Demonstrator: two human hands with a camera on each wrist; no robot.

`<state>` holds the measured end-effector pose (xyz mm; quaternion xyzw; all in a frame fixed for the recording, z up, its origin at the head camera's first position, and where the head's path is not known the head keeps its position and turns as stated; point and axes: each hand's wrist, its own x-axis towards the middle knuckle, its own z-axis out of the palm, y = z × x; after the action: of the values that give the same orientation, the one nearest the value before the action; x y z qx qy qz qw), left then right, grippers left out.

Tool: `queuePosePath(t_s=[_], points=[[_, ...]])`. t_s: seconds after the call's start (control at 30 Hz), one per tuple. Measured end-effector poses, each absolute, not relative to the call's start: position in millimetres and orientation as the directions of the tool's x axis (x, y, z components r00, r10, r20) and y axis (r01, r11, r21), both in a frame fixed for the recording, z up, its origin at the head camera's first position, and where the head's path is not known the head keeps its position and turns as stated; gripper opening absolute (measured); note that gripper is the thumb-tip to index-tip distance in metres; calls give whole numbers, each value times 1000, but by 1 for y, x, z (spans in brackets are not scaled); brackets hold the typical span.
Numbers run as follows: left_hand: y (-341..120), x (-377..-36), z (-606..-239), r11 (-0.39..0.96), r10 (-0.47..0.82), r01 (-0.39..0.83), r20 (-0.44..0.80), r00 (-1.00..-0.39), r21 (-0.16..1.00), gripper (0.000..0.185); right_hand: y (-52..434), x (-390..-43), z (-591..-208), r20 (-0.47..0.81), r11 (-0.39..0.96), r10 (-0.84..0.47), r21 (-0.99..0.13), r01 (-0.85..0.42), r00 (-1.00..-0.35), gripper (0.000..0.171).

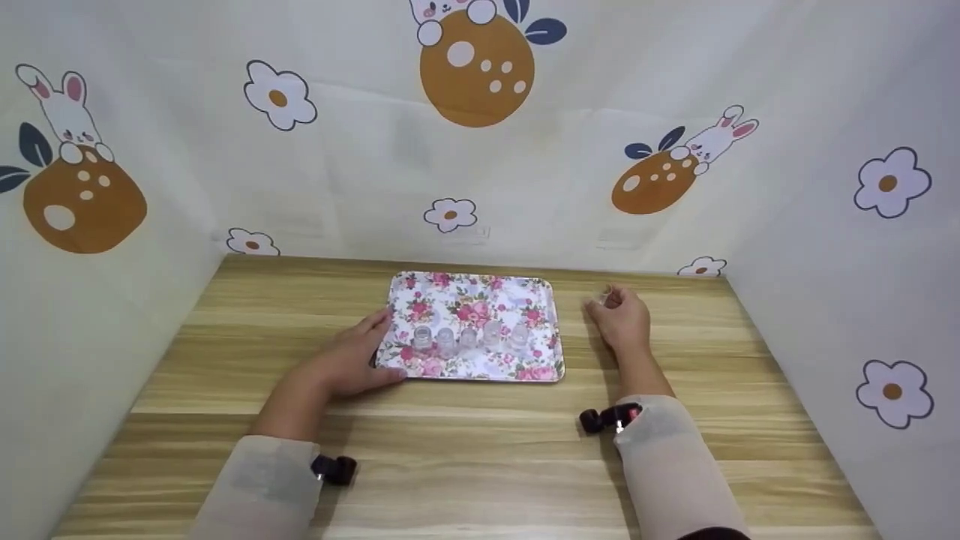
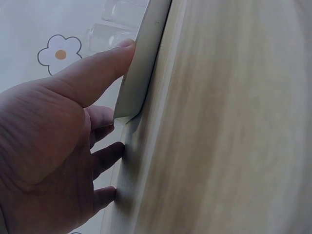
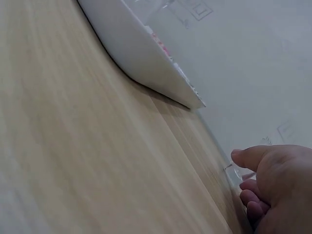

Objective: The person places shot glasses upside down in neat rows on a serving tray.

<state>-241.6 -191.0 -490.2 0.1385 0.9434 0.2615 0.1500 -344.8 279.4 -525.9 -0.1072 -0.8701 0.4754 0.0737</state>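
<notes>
A floral tray with pink roses lies on the wooden table. Several small clear jars stand on it in a row nearer its front edge. My left hand holds the tray at its front left corner. In the left wrist view the thumb rests on the tray's rim, with the other fingers beside and below it. Right of the tray, my right hand pinches a small clear object, seemingly another jar, low over the table. The fingers partly hide it.
The wooden table ends at a pale curtain printed with rabbits, oranges and flowers, which closes off the back and both sides. A small black camera sits on each wrist.
</notes>
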Motion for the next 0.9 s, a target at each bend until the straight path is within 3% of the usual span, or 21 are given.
queuePosePath(t_s=[0.43,0.9], points=[[-191,-243,-490,831,334,170,-232,-913,529,109,276,-343,-526,56,582,273,-805,119,-960,53],[-191,-241,-492,825,334,175,-213,-918,537,108,265,-329,-511,113,496,239,-868,21,-964,48]])
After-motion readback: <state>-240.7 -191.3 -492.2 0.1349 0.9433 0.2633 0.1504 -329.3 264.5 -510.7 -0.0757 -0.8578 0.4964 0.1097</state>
